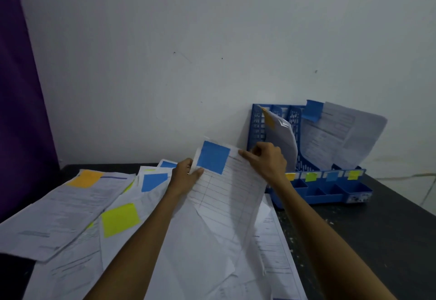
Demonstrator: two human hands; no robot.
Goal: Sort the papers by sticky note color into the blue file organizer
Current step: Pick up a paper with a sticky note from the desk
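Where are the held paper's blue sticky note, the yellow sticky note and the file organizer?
blue sticky note (213, 157), head view, centre of the note
yellow sticky note (120, 219), head view, centre of the note
file organizer (258, 123), head view, its left perforated wall

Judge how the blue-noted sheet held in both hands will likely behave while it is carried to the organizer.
The sheet already creases between left hand and right hand, so it is probably floppy and light. Its sticky note lies flat, likely staying on.
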